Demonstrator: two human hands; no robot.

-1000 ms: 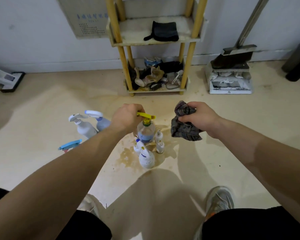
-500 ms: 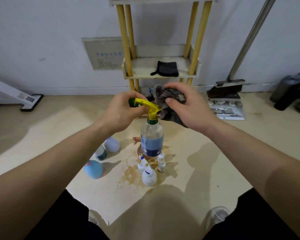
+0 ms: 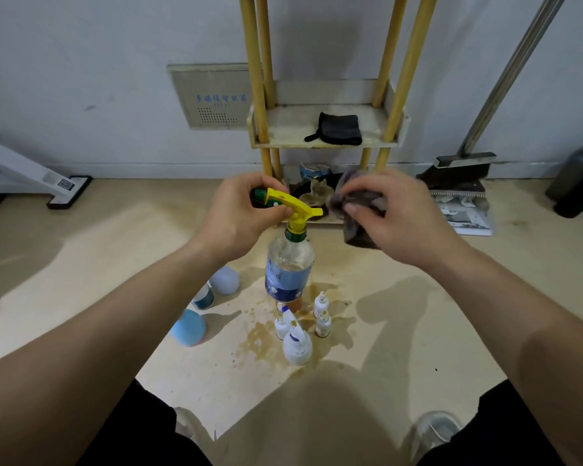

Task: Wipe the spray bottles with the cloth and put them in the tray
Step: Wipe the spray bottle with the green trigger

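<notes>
Under the left hand (image 3: 243,213), which gripped its trigger (image 3: 292,204), the spray bottle (image 3: 288,270) hung free, seemingly for wiping. The right hand (image 3: 394,220) bunched the cloth (image 3: 355,235) alongside.

One head-worn view — facing forward and down toward the floor (image 3: 81,264).

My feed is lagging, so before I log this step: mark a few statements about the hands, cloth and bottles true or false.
The left hand grips the blue-labelled bottle by its yellow spray head. True.
The right hand holds nothing. False: it grips the grey cloth.
A black cloth lies on the rack shelf. True.
The small white bottles sit in a tray. False: they stand on the stained floor.
The grey cloth is wrapped round the bottle's label. False: it is up beside the spray head.
</notes>
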